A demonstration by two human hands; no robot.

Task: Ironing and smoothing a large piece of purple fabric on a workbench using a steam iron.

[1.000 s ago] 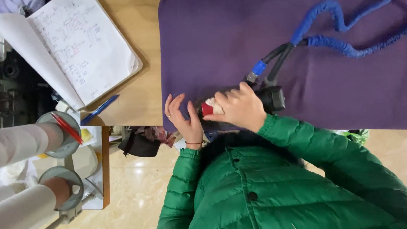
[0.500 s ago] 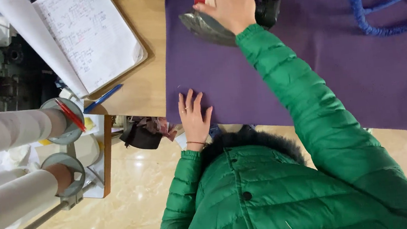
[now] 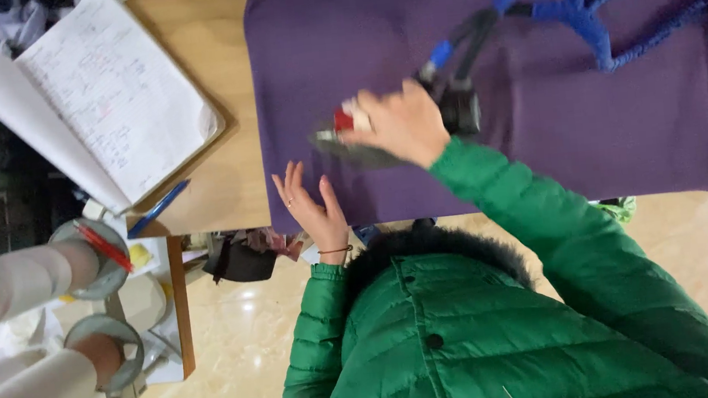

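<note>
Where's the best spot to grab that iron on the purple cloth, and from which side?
Grip the iron by its top handle, coming from above, as the right hand does now. Its flat soleplate lies face down on the purple cloth, and the blue cord trails off the back, so the handle is probably the only safe hold.

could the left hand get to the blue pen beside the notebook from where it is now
Probably yes: the left hand lies flat on the purple cloth, and only bare wooden table separates it from the blue pen.
</note>
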